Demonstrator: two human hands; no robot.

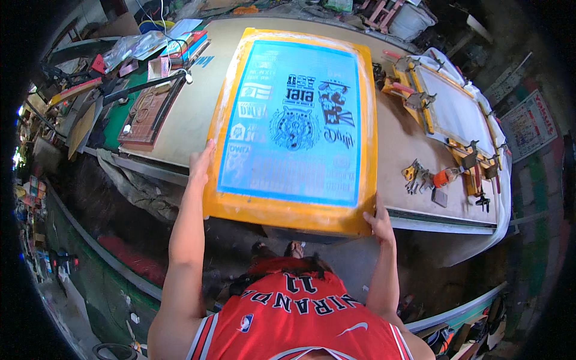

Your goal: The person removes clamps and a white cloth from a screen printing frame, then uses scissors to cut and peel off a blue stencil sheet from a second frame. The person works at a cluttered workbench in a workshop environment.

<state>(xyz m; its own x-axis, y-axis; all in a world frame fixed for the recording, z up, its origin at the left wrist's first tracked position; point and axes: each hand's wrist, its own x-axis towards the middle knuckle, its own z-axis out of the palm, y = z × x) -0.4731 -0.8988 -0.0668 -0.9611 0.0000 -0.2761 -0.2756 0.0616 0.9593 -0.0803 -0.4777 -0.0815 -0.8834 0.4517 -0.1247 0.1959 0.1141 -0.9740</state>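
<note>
A large orange-framed printing screen (288,217) with a blue stencilled mesh and dark designs lies across the middle of the work table (192,96). My left hand (203,161) grips its left edge at the lower part, fingers closed on the frame. Near the lower right corner, my right hand (378,219) holds the right side, some fingertips hidden by the frame. The frame's near end overhangs the table's front edge, just above my feet.
A clamped white screen (450,102) sits right, near metal clamps (420,177), an orange-labelled bottle (445,176) and a dark block (439,197). Boards (141,123), papers, plastic bags and cables crowd the left. A white sack (408,21) stands behind; low shelving borders both sides.
</note>
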